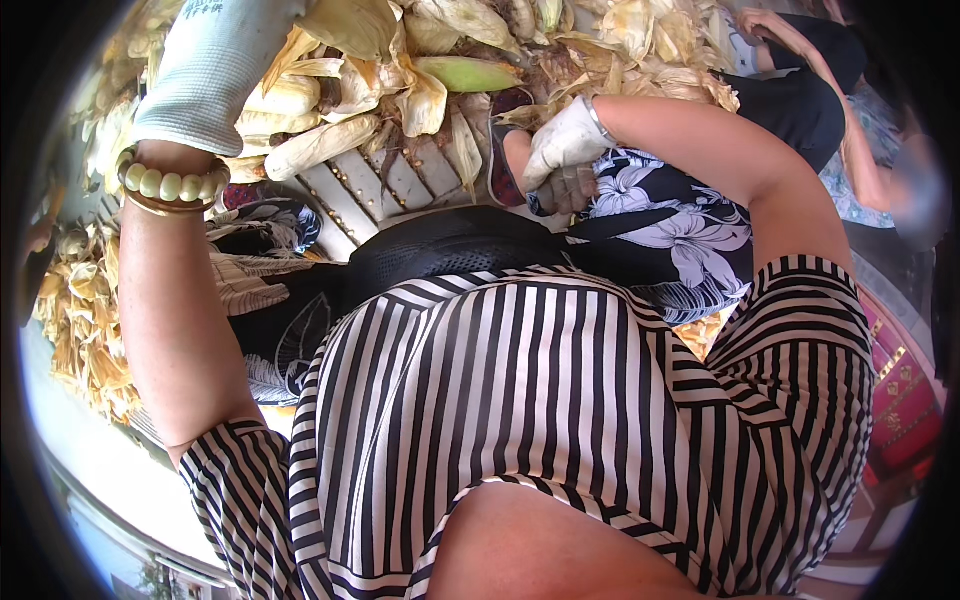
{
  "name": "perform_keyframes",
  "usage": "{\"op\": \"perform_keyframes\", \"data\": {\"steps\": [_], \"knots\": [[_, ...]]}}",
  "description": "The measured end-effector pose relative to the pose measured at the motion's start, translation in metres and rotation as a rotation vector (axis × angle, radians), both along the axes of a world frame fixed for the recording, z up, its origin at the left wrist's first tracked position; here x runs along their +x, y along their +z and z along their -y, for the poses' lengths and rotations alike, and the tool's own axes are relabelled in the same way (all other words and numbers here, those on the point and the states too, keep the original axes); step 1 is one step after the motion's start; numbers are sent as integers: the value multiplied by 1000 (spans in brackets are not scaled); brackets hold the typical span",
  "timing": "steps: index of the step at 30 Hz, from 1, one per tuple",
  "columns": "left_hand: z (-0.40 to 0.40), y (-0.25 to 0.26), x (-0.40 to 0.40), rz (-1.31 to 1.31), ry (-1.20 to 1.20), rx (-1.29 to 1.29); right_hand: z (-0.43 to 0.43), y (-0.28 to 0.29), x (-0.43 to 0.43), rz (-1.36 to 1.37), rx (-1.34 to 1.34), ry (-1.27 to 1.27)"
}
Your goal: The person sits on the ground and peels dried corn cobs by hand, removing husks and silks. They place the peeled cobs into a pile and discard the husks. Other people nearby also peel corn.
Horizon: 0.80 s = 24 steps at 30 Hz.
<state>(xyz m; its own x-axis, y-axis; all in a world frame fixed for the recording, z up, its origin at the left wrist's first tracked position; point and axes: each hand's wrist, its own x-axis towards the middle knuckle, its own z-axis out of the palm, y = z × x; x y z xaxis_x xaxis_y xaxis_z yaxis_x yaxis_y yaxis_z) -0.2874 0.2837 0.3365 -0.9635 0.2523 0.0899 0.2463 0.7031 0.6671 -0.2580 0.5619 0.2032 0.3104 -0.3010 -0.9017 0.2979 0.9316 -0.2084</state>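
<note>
My left hand (232,60), in a white knit glove with writing on it, reaches up at the top left, above husked corn; its fingers are hidden or cut off by the frame. A bead bracelet (171,185) and a gold-coloured bangle circle that wrist. My right hand (562,154), in a soiled white glove, is bent inward at my leg, beside the floral trousers (675,225); its fingers curl down, and whether they hold anything is unclear. Ears of corn in dry husks (322,148) lie ahead, with one greener ear (469,74) between my hands.
Slatted boards (341,191) with loose kernels lie before me. Dry husks (82,322) are heaped at the left. Another person's bent arm (817,67) and dark-clad knee (795,112) are at the upper right. A red patterned object (896,390) stands at the right.
</note>
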Motion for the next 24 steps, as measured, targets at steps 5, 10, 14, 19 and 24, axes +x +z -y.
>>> {"op": "perform_keyframes", "data": {"steps": [5, 10, 14, 19, 24], "knots": [[8, -5, -1, -66, -52, 26, 37, -58, -61, -1257, -592, -395], [13, 4, -6, 127, 41, 50, 66, 28, -88, -500, -506, -702], [13, 20, 6, 100, 83, 23, 37, 23, -63, -559, -271, -359], [22, 21, 1, 72, 57, -105, 7, -39, -14, 117, 39, -258], [53, -7, -25, 256, 55, 53, -12, -122, -16, -1249, -35, 135]]}}
